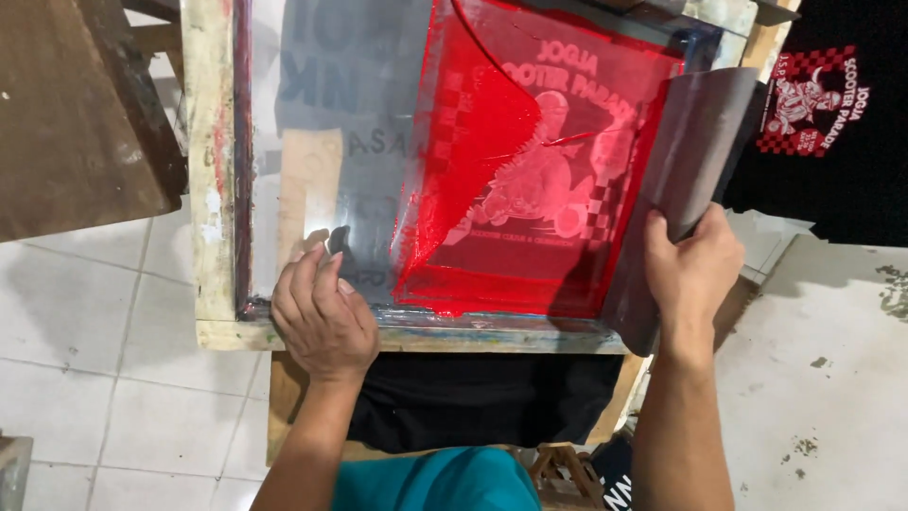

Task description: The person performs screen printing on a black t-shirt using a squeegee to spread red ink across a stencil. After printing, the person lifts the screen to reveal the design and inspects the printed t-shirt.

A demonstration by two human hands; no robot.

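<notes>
The right hand (693,268) grips the squeegee (686,180) at the right edge of the screen-printing frame (213,189), its long blade running up the frame away from the person, red ink (473,132) to its left. The left hand (322,312) presses flat, open, on the frame's near-left corner.

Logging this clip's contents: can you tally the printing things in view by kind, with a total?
Wooden-framed printing screen, pressed by the left hand: 1
Squeegee, held by the right hand: 1
Black garments: 2, one under the screen and one printed shirt at the right
Total: 4
</notes>
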